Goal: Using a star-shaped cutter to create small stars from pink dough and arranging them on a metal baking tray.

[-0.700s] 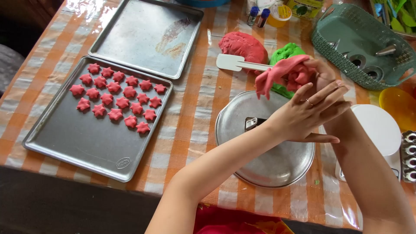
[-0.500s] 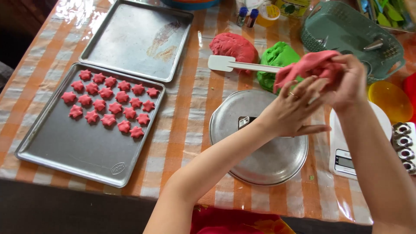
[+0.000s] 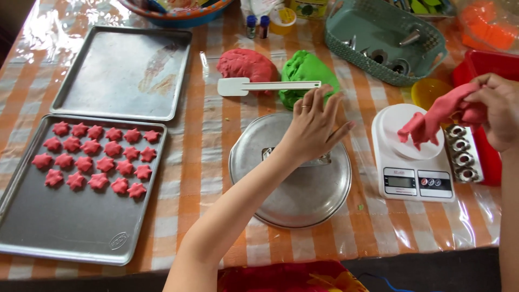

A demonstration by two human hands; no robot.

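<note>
My right hand (image 3: 494, 111) grips a stretched strip of red dough (image 3: 432, 121) that hangs just above the white kitchen scale (image 3: 412, 173). My left hand (image 3: 313, 127) hovers with fingers spread over the round metal lid (image 3: 292, 186), holding nothing. Behind it lie a red dough lump (image 3: 246, 64), a green dough lump (image 3: 305, 70) and a white spatula (image 3: 265, 86) resting across both. Several red star-shaped dough pieces (image 3: 97, 157) sit in rows on the near baking tray (image 3: 70, 227).
An empty baking tray (image 3: 121, 70) lies at the back left. A green basket (image 3: 378, 38) with metal nozzles stands at the back right, a yellow cup (image 3: 427, 92) and a red container (image 3: 489, 65) beside it. Metal nozzles (image 3: 462, 154) line up right of the scale.
My right hand has carried the red dough strip rightward, from above the lid to over the scale. My left hand has let go and stays spread above the lid.
</note>
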